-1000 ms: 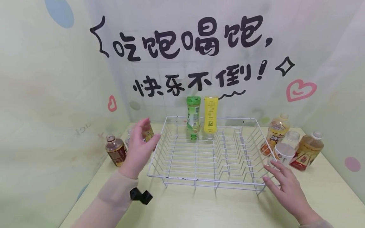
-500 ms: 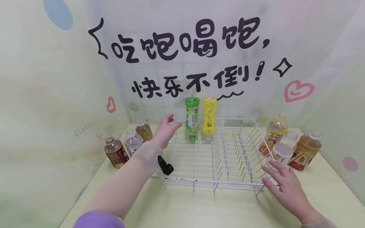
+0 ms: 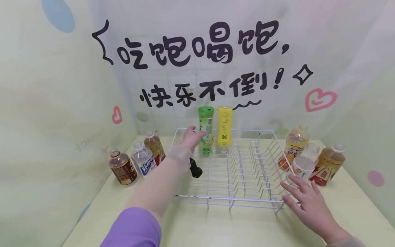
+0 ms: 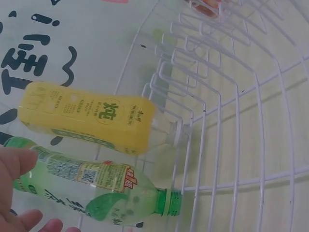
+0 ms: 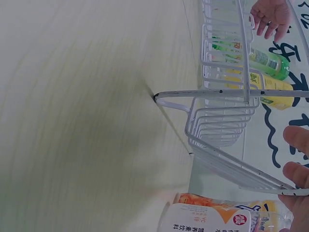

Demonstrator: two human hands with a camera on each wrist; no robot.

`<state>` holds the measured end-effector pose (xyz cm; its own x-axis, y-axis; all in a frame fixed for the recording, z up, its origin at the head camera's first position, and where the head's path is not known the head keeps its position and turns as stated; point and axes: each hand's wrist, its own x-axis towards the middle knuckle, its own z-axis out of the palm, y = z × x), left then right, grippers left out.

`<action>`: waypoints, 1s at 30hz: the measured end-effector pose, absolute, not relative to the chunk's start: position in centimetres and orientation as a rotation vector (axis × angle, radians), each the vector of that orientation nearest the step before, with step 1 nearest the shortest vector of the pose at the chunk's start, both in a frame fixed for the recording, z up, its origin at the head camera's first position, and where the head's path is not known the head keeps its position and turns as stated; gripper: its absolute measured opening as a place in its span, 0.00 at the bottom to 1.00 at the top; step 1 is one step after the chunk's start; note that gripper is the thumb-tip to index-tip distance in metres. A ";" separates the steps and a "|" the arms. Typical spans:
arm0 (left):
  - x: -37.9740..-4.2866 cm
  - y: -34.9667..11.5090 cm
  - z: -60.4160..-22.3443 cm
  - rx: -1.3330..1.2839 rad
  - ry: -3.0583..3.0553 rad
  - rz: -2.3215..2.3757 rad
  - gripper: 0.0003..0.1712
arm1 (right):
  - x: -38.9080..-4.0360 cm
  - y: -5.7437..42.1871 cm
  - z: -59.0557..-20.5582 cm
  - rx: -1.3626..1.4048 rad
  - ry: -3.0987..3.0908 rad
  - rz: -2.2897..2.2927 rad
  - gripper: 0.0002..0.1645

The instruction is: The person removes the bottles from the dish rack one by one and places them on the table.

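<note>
My left hand [image 3: 192,139] reaches to the rack's back left, fingers spread, right beside a green plastic bottle [image 3: 206,123]. Thumb and fingers lie on either side of the bottle's base end in the left wrist view, not curled round it. This bottle stands upside down, its green neck at the wires. A yellow-labelled bottle [image 4: 89,118], also neck down, stands just right of it. Both lean at the back of a white wire dish rack [image 3: 229,199]. My right hand [image 3: 311,206] is at the rack's front right corner, fingers extended, fingertips right at the rim.
Left of the rack stand a dark-labelled bottle [image 3: 122,169], a clear bottle [image 3: 143,161] and a brown drink bottle [image 3: 155,147]. To the right are an orange-labelled bottle [image 3: 294,145], a white-labelled bottle [image 3: 303,168] and a red-and-tan bottle [image 3: 328,164], all capless.
My left hand has moved right, from the rack's left side across to the green bottle. The right hand stays at the rack's corner. The head view has shifted slightly.
</note>
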<state>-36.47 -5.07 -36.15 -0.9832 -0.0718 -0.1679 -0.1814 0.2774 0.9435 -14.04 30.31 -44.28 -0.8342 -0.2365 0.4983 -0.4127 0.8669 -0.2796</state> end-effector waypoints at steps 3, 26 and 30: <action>-37.5 -4.5 -37.2 -0.300 2.462 1.801 0.46 | -14.1 30.2 -44.5 0.495 -2.561 0.517 0.22; -40.2 -3.3 -41.0 -0.345 2.441 1.836 0.53 | -14.1 30.3 -44.6 0.433 -2.629 0.514 0.23; -40.2 -3.1 -40.8 -0.331 2.440 1.825 0.51 | -14.2 30.3 -44.7 0.435 -2.618 0.516 0.23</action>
<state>-40.24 -3.09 -40.81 -0.9738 -0.1266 -0.1890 -0.2170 0.2685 0.9385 -14.17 30.30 -44.72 -0.8564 -0.2159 0.4690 -0.3776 0.8814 -0.2837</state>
